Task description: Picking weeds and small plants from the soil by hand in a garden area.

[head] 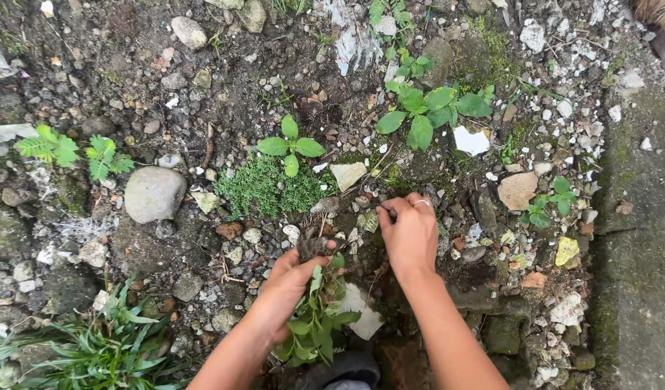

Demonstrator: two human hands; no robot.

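Left hand [285, 285] grip closed around a bunch of pulled green leafy weeds [314, 321], dirt-caked roots up, leaves hanging toward the body. Right hand [410, 231], ringed finger, fingertips curled into the stony soil [202, 108] beside it; whether anything's pinched, cannot tell. Small mossy green clump [264, 189] just beyond.

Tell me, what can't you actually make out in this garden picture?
- Head view: whatever the right hand pinches; its curled fingers cover it.
- The roots of the pulled weeds; the left hand wraps them and soil clings there.
- The dark object at the bottom edge; the frame cuts it off.
- The brown furry thing in the top right corner, also cut off.
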